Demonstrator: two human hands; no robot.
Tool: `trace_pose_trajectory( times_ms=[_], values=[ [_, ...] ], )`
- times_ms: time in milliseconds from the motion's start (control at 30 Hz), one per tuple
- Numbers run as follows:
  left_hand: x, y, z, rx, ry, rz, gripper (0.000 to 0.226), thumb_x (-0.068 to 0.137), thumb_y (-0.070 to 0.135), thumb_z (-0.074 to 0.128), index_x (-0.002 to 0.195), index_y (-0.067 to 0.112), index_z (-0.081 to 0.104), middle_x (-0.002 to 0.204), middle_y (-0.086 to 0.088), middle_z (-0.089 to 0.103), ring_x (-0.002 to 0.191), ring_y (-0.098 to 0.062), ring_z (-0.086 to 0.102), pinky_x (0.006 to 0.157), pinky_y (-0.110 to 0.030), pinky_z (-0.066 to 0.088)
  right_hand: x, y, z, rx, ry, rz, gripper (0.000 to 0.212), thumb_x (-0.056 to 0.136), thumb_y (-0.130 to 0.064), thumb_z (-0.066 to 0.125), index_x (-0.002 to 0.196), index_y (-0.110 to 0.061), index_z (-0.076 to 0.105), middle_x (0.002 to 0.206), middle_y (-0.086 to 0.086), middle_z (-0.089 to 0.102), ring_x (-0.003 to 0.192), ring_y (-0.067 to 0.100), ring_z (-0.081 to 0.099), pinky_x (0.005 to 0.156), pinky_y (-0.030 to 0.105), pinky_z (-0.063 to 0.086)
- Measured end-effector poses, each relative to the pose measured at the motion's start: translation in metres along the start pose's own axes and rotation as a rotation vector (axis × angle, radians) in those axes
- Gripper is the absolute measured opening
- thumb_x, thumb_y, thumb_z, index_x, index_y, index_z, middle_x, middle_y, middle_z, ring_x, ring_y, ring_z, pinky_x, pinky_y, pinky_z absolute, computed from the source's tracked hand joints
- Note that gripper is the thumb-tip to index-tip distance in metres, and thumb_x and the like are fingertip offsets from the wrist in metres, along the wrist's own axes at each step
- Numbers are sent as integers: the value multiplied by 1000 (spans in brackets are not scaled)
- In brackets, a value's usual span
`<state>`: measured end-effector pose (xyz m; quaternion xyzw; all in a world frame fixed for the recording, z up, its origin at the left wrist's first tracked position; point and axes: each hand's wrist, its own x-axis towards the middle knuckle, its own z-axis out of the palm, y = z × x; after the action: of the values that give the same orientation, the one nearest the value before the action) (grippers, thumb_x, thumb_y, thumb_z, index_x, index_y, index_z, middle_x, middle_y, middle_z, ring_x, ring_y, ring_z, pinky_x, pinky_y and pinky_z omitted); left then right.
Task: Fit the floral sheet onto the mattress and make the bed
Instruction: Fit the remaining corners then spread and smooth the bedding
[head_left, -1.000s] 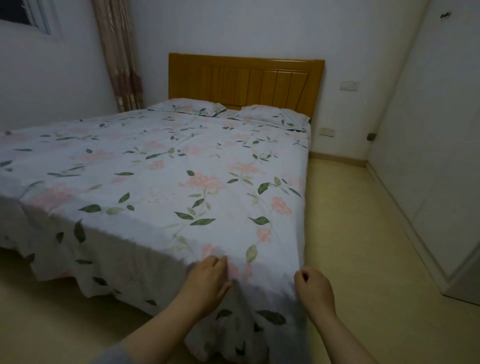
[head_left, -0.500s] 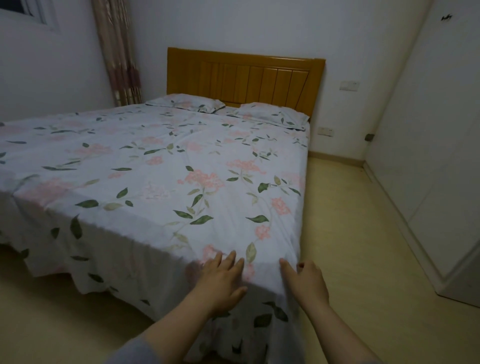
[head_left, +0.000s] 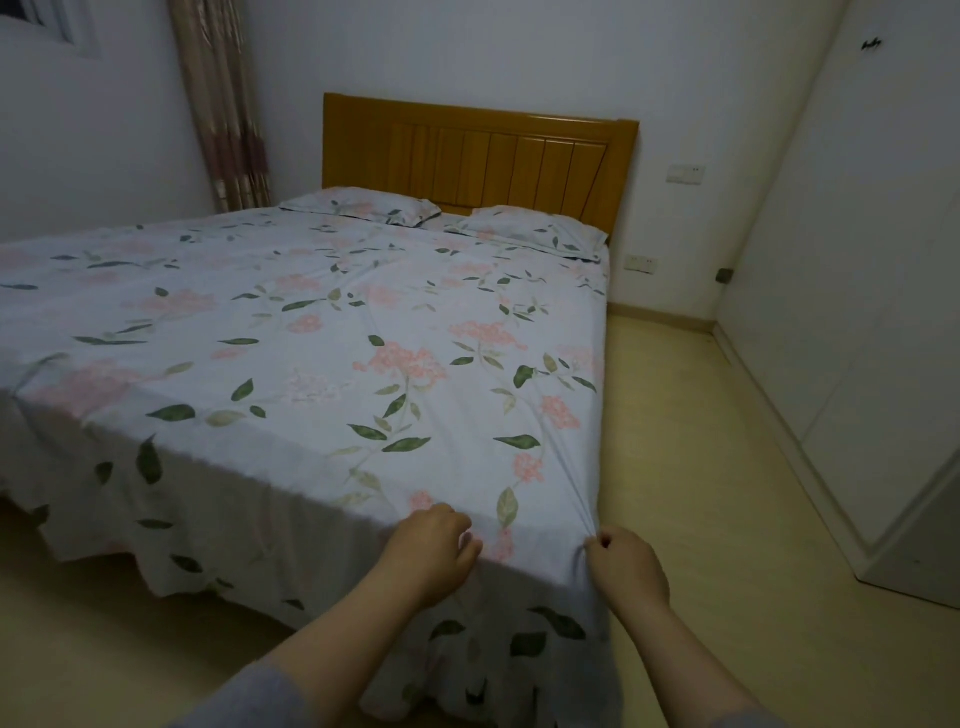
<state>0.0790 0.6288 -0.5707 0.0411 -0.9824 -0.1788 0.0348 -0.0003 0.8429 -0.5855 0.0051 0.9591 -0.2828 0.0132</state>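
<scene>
The floral sheet (head_left: 322, 364), pale with pink blossoms and green leaves, lies spread over the whole mattress and hangs down its near side. At the bed's near right corner my right hand (head_left: 626, 569) pinches a fold of the sheet, and tight creases run up from the grip. My left hand (head_left: 434, 551) is curled on the sheet's edge just left of that corner, fingers closed on fabric. Two pillows (head_left: 363, 205) (head_left: 535, 228) in matching floral covers rest against the wooden headboard (head_left: 478, 156).
A curtain (head_left: 223, 104) hangs in the back left corner by the window. White wardrobe doors (head_left: 857, 312) line the right wall, with a strip of pale floor (head_left: 701, 467) between them and the bed. Wall sockets (head_left: 640, 264) sit beside the headboard.
Both hands went from lying flat with spread fingers on the corner to closed fists gripping the sheet. New taut creases run from the right hand up the sheet.
</scene>
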Motion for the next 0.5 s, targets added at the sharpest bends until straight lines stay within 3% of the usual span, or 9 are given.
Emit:
trace_pose_trajectory(
  times_ms=[167, 333, 500],
  values=[
    [9, -6, 0, -32, 93, 49, 27, 94, 38, 42, 105, 19, 59, 106, 2, 55, 95, -13, 49, 86, -27, 45, 1, -6, -2, -22, 60, 30, 24, 94, -34, 45, 81, -15, 53, 82, 3, 56, 73, 21, 52, 59, 28, 37],
    [17, -7, 4, -66, 93, 89, 25, 94, 35, 43, 101, 17, 59, 104, 1, 55, 94, -16, 49, 87, -32, 46, 5, -15, -5, -7, 86, 36, 20, 94, -32, 46, 86, -15, 52, 84, 3, 56, 71, 19, 49, 59, 27, 36],
    [30, 1, 6, -92, 82, 100, 26, 93, 36, 45, 105, 18, 60, 106, 2, 56, 95, -15, 50, 87, -30, 46, 15, -17, -15, 8, 35, 43, 19, 93, -31, 47, 93, -15, 56, 100, 7, 63, 80, 20, 51, 67, 26, 38]
  ],
)
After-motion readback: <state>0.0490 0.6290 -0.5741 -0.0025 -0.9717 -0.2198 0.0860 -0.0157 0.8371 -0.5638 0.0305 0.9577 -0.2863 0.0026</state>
